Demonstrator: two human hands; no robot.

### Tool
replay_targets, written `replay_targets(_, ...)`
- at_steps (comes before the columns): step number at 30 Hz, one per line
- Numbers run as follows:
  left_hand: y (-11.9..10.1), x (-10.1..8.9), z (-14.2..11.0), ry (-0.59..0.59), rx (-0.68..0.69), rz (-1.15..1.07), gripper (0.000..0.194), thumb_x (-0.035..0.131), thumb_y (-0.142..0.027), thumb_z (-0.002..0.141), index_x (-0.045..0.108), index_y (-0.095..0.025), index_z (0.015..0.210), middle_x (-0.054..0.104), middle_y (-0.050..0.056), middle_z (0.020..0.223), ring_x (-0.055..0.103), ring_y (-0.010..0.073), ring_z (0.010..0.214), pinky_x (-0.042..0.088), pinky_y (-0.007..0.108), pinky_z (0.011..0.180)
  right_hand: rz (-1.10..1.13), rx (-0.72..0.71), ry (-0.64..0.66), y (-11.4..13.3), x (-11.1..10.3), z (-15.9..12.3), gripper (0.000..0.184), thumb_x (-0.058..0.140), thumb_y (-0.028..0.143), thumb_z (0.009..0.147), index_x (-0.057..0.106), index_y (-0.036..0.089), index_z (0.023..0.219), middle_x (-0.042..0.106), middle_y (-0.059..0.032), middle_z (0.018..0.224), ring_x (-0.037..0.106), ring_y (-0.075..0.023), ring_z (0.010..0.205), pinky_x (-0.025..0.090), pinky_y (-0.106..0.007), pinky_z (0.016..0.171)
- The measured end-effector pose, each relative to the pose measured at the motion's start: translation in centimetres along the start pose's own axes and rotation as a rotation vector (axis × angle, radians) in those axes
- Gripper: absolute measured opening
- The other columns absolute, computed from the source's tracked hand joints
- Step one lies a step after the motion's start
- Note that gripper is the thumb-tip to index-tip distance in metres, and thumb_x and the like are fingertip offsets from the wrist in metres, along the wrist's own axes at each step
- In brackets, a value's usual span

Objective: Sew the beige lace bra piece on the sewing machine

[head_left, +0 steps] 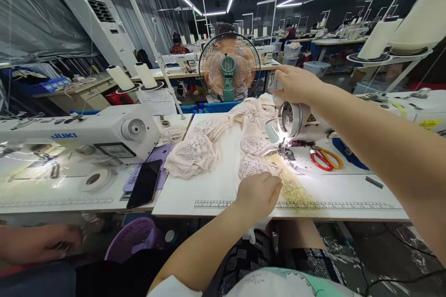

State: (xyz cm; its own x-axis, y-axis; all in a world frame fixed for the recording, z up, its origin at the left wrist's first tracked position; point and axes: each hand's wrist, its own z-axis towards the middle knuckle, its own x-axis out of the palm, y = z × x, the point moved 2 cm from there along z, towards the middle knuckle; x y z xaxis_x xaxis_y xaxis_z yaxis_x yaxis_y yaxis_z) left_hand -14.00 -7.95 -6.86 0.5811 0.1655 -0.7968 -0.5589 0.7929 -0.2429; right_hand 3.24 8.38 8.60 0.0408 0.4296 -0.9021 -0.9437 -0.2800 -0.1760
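My left hand point(258, 193) rests closed on a cream lace piece point(253, 165) near the front edge of the white table point(216, 185), just left of the lit needle area point(286, 152). My right hand point(295, 83) reaches over the top of the white sewing machine head point(302, 120), fingers curled on its upper edge. A strip of yellowish lace trim point(291, 183) lies beside my left hand. More cream lace pieces point(195, 151) are heaped across the table towards the back.
Red and yellow scissors point(325, 158) lie right of the needle. A second Juki machine point(87, 134), a black phone point(144, 183) and tape roll point(94, 178) sit on the left table. A fan point(229, 67) stands behind. Another person's hand point(42, 241) shows at lower left beside a purple basket point(130, 239).
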Motion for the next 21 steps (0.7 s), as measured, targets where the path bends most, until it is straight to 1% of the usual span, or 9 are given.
replay_targets(2, 0.2, 0.1, -0.5, -0.009, -0.006, -0.015, 0.031, 0.031, -0.024, 0.092, 0.060, -0.017, 0.084, 0.060, 0.001, 0.066, 0.055, 0.0124, 0.060, 0.040, 0.024, 0.050, -0.022, -0.007, -0.016, 0.2, 0.1, -0.8, 0.055, 0.049, 0.025, 0.084, 0.043, -0.011, 0.126, 0.039, -0.0298, 0.136, 0.037, -0.0355, 0.126, 0.031, -0.044, 0.105)
replay_targets(5, 0.4, 0.3, -1.0, -0.004, -0.017, -0.059, 0.030, 0.032, -0.023, 0.092, 0.060, -0.018, 0.085, 0.059, 0.001, 0.066, 0.055, 0.0125, 0.059, 0.040, 0.024, 0.050, -0.065, -0.039, -0.045, 0.4, -0.3, -2.8, 0.053, 0.041, 0.023, 0.087, 0.041, -0.013, 0.127, 0.039, -0.0302, 0.136, 0.037, -0.0338, 0.127, 0.027, -0.043, 0.108)
replay_targets(7, 0.4, 0.4, -1.1, -0.014, -0.012, -0.096, 0.029, 0.032, -0.023, 0.092, 0.060, -0.017, 0.086, 0.058, 0.001, 0.066, 0.054, 0.0125, 0.059, 0.040, 0.024, 0.051, -0.103, -0.104, -0.079, 0.6, -0.5, -4.3, 0.052, 0.036, 0.022, 0.088, 0.044, -0.013, 0.125, 0.042, -0.0291, 0.135, 0.038, -0.0312, 0.128, 0.025, -0.040, 0.110)
replay_targets(10, 0.0, 0.5, -1.3, -0.060, 0.004, -0.131, 0.030, 0.032, -0.022, 0.092, 0.060, -0.016, 0.084, 0.057, 0.001, 0.063, 0.053, 0.0126, 0.057, 0.038, 0.024, 0.049, -0.141, -0.209, -0.152, 1.0, -0.4, -6.7, 0.052, 0.028, 0.022, 0.089, 0.051, -0.013, 0.120, 0.047, -0.0280, 0.131, 0.042, -0.0287, 0.126, 0.026, -0.039, 0.112)
replay_targets(13, -0.6, 0.7, -1.9, -0.083, -0.001, -0.175, 0.028, 0.034, -0.021, 0.090, 0.060, -0.016, 0.082, 0.056, 0.001, 0.061, 0.053, 0.0122, 0.055, 0.038, 0.023, 0.049, -0.122, -0.305, -0.250, 1.3, 0.3, -8.8, 0.051, 0.028, 0.023, 0.088, 0.053, -0.006, 0.121, 0.053, -0.0246, 0.126, 0.047, -0.0269, 0.123, 0.030, -0.041, 0.111)
replay_targets(15, -1.1, 1.1, -2.4, -0.090, -0.016, -0.206, 0.026, 0.035, -0.021, 0.090, 0.060, -0.016, 0.083, 0.058, 0.001, 0.063, 0.054, 0.0120, 0.056, 0.040, 0.023, 0.049, -0.069, -0.359, -0.307, 1.4, 1.0, -9.9, 0.049, 0.034, 0.021, 0.087, 0.048, 0.006, 0.131, 0.054, -0.0173, 0.127, 0.046, -0.0252, 0.123, 0.034, -0.044, 0.110)
replay_targets(16, -1.4, 1.3, -2.6, -0.092, -0.023, -0.215, 0.026, 0.035, -0.022, 0.089, 0.060, -0.016, 0.083, 0.058, 0.001, 0.064, 0.055, 0.0121, 0.056, 0.040, 0.023, 0.049, -0.037, -0.375, -0.328, 1.3, 1.4, -10.3, 0.051, 0.036, 0.020, 0.086, 0.042, 0.011, 0.136, 0.052, -0.0148, 0.130, 0.044, -0.0251, 0.125, 0.035, -0.046, 0.110)
replay_targets(18, -1.7, 1.7, -3.1, -0.089, -0.035, -0.223, 0.026, 0.035, -0.023, 0.089, 0.060, -0.017, 0.085, 0.060, 0.002, 0.064, 0.055, 0.0124, 0.057, 0.041, 0.023, 0.050, 0.024, -0.391, -0.344, 1.3, 2.3, -11.2, 0.060, 0.040, 0.017, 0.085, 0.028, 0.017, 0.144, 0.044, -0.0123, 0.136, 0.040, -0.0262, 0.127, 0.036, -0.049, 0.109)
replay_targets(21, -1.8, 1.9, -3.7, -0.070, -0.053, -0.245, 0.027, 0.036, -0.023, 0.089, 0.061, -0.017, 0.084, 0.060, 0.002, 0.064, 0.056, 0.0122, 0.056, 0.042, 0.023, 0.050, 0.072, -0.359, -0.343, 1.5, 3.3, -12.8, 0.072, 0.044, 0.016, 0.085, 0.009, 0.025, 0.147, 0.033, -0.0091, 0.143, 0.034, -0.0281, 0.130, 0.037, -0.053, 0.106)
